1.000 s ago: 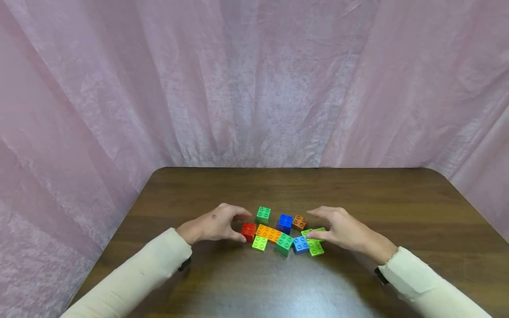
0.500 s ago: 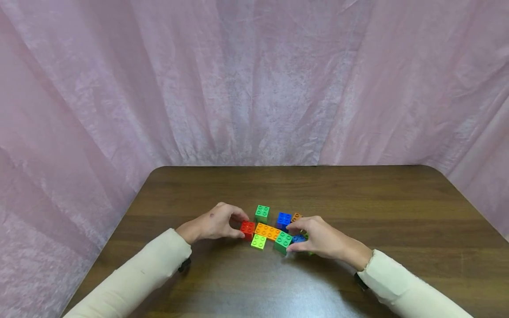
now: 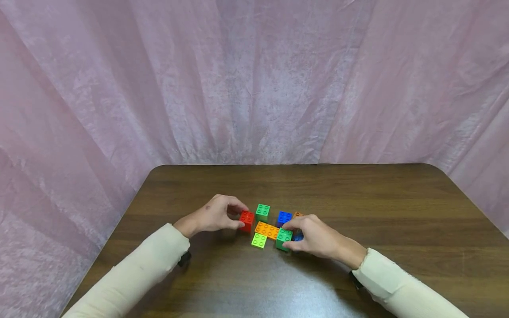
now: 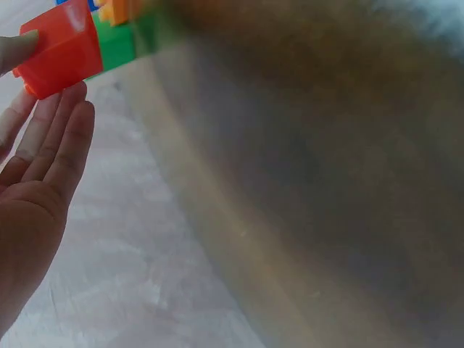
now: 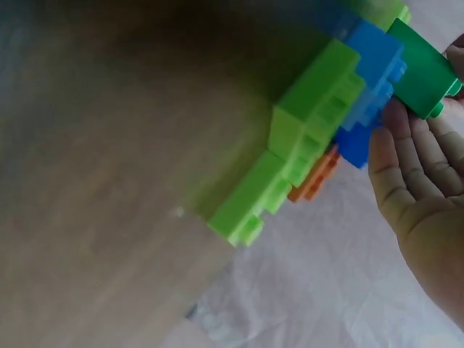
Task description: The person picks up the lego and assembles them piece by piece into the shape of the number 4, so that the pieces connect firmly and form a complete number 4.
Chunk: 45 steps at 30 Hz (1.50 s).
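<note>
Currently the left hand pinches a red block between thumb and fingertips, at the left end of a small cluster of blocks near the middle of the table; from the left wrist view the red block looks raised at one edge, the other fingers lying loose below it. Right hand curls over the right side of the cluster, its grip clamped on a dark green block with thumb in front and fingers on top. Between the hands: an orange block lying long, a lime block in front of it, a green block and a blue block behind. More blocks sit under the right palm; the right wrist view shows a lime one, a blue one and an orange one close-packed. Risks, as judged: blocks stand touching or nearly so, so lifting the dark green one may drag or tip the orange neighbour. Red block is held by a light pinch and could twist out. Right palm hides several blocks and a sweep of the wrist could scatter them toward the table's near edge
</note>
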Available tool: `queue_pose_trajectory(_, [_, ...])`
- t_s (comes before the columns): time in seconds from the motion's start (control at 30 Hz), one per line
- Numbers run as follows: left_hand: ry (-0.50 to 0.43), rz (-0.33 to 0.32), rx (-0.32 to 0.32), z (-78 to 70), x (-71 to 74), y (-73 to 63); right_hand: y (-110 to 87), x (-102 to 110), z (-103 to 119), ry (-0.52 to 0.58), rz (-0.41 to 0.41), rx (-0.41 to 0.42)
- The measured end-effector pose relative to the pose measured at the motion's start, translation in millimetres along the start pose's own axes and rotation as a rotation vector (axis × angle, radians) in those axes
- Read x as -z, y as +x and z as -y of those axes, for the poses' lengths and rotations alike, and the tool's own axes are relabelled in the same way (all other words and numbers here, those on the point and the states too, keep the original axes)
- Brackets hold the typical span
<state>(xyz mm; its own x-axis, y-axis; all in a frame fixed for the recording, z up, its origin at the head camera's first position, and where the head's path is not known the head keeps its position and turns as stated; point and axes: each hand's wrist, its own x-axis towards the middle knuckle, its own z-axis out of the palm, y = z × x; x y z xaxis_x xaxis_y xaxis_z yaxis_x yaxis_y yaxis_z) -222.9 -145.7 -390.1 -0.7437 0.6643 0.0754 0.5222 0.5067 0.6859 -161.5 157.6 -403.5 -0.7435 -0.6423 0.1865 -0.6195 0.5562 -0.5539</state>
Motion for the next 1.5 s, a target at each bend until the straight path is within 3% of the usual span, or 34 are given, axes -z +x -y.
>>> queue_pose_trajectory(0.3, [-0.094, -0.113, -0.079, -2.1, 13.5, 13.1, 0.2, 26.4, -1.6, 0.05, -0.1, -0.03])
queue_pose_trajectory(0.73, [-0.091, -0.154, -0.108, -4.4, 1.1, 38.8, 2.5, 48.2, -21.7, 0.079, -0.203, -0.167])
queue_pose_trajectory(1.17, [-0.114, -0.183, -0.018, -4.9, -3.9, 67.6, 16.1, 60.7, -38.6, 0.122, -0.261, -0.19])
queue_pose_trajectory(1.5, [-0.079, -0.141, 0.053, 3.3, -14.3, 81.8, 27.4, 59.7, -47.8, 0.202, -0.237, -0.212])
